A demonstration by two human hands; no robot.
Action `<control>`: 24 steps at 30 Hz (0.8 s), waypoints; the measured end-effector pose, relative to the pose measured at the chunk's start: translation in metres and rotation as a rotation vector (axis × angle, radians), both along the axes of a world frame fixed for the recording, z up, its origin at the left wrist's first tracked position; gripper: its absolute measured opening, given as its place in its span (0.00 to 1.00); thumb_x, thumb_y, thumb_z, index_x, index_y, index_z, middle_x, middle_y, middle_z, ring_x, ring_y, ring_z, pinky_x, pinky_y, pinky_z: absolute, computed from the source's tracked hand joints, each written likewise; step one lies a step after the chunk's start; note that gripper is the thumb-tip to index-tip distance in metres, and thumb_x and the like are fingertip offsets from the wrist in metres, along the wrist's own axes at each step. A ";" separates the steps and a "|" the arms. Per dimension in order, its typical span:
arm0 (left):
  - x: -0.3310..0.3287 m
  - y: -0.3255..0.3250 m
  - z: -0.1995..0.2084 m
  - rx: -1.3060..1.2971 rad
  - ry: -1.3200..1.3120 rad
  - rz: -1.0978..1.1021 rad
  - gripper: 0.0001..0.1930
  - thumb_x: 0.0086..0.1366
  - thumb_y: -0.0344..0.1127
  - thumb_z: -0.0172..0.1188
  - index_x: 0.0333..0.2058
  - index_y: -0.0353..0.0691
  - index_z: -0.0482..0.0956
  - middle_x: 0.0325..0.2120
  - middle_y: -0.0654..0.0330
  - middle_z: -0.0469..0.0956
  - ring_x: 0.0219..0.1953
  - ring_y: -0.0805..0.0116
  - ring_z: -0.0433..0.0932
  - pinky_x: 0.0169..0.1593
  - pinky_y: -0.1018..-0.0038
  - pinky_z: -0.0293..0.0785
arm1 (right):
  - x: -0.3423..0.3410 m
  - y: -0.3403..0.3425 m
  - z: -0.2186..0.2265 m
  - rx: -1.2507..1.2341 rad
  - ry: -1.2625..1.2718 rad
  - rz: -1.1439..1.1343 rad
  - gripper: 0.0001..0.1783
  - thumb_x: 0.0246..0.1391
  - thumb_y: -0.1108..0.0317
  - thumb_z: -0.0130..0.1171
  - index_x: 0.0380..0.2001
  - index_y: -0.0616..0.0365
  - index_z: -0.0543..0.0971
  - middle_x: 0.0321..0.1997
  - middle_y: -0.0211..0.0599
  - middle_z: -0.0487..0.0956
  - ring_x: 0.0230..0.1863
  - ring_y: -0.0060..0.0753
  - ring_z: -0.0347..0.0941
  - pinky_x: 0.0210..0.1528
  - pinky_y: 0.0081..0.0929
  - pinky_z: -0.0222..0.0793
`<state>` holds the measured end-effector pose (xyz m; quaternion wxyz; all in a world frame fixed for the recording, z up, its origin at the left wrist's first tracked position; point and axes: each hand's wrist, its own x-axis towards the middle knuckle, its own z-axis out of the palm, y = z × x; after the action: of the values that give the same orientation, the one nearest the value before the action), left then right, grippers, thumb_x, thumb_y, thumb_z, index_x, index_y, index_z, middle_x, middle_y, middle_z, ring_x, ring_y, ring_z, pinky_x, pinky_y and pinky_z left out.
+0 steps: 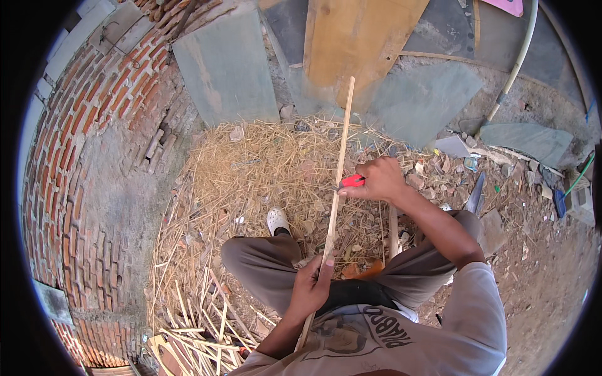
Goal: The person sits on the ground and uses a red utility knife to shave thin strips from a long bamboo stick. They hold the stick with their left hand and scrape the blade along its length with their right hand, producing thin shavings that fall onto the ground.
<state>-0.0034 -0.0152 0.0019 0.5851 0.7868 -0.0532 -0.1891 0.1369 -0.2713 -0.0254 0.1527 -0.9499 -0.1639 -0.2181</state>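
Observation:
A long, pale strip of wood or bamboo (343, 141) slants up and away from my body. My left hand (311, 284) grips its lower part close to my lap, and its near end passes beside my shirt. Farther along, my right hand (379, 178) is closed around a red-handled utility knife (352, 181). The knife's front end meets the strip about midway; its blade is too small to make out. Dry shavings (251, 163) cover the ground beyond the strip.
A pile of pale strips (216, 332) lies at my lower left. A brick wall (94, 188) rises on the left. Grey sheets (229, 72) and a brown board (354, 37) lean at the far side. A saw blade (476, 193) stands at the right, near rubble.

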 end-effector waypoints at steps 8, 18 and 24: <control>-0.020 0.005 -0.002 -0.014 0.018 -0.068 0.14 0.72 0.37 0.50 0.49 0.35 0.77 0.18 0.71 0.63 0.24 0.83 0.60 0.27 0.80 0.59 | 0.039 -0.039 0.009 0.138 0.200 -0.400 0.43 0.42 0.20 0.50 0.15 0.54 0.81 0.13 0.40 0.76 0.19 0.44 0.75 0.24 0.38 0.71; -0.068 0.034 0.009 0.024 0.279 -0.170 0.16 0.73 0.39 0.49 0.50 0.35 0.77 0.19 0.71 0.64 0.24 0.86 0.60 0.27 0.83 0.59 | 0.075 -0.128 -0.024 0.295 0.253 -0.738 0.48 0.47 0.20 0.43 0.22 0.60 0.84 0.23 0.54 0.80 0.32 0.54 0.79 0.38 0.46 0.73; -0.059 0.038 -0.003 -0.104 0.305 0.025 0.17 0.74 0.40 0.46 0.52 0.35 0.75 0.14 0.71 0.62 0.17 0.85 0.59 0.21 0.83 0.55 | 0.057 -0.120 -0.006 0.434 0.388 -0.669 0.48 0.48 0.20 0.42 0.19 0.61 0.81 0.20 0.52 0.79 0.29 0.54 0.79 0.35 0.46 0.72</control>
<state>-0.0628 0.0226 -0.0013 0.6284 0.7184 0.0363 -0.2961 0.1934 -0.3912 -0.0315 0.2977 -0.9199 0.2339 -0.1023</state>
